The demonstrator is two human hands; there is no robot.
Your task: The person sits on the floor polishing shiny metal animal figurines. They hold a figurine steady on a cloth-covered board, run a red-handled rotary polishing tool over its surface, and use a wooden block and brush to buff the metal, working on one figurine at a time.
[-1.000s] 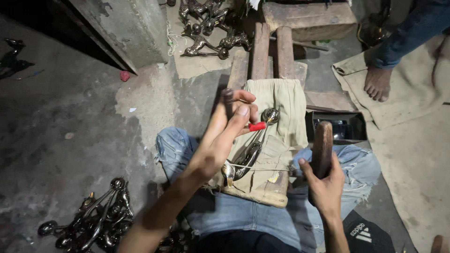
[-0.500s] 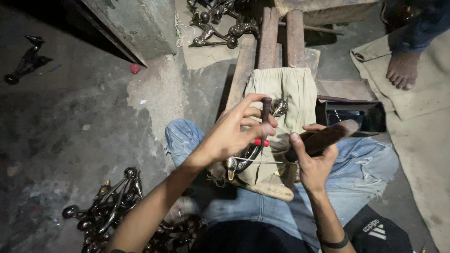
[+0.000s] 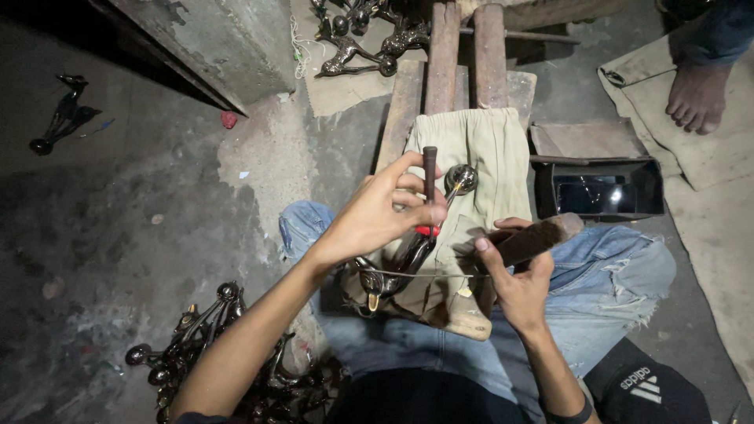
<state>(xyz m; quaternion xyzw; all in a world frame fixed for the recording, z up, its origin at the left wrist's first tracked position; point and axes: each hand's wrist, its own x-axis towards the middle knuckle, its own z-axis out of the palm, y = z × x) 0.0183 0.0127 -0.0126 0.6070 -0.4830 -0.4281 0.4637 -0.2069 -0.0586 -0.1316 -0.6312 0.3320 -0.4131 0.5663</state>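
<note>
My left hand grips a thin dark metal punch upright, its tip set on a shiny metal figure with a round ball end. The figure lies on a beige cloth draped over a wooden block on my lap. A red bit shows under my fingers. My right hand holds a dark wooden-handled hammer low and sideways, just right of the figure.
A pile of similar metal figures lies on the floor at lower left, more at the top. Wooden planks run ahead. A black tray sits right. Another person's bare foot rests on cloth at top right.
My left hand has set the punch upright on the figure. My right hand lowered the hammer from a raised hold to a sideways one near the cloth.
</note>
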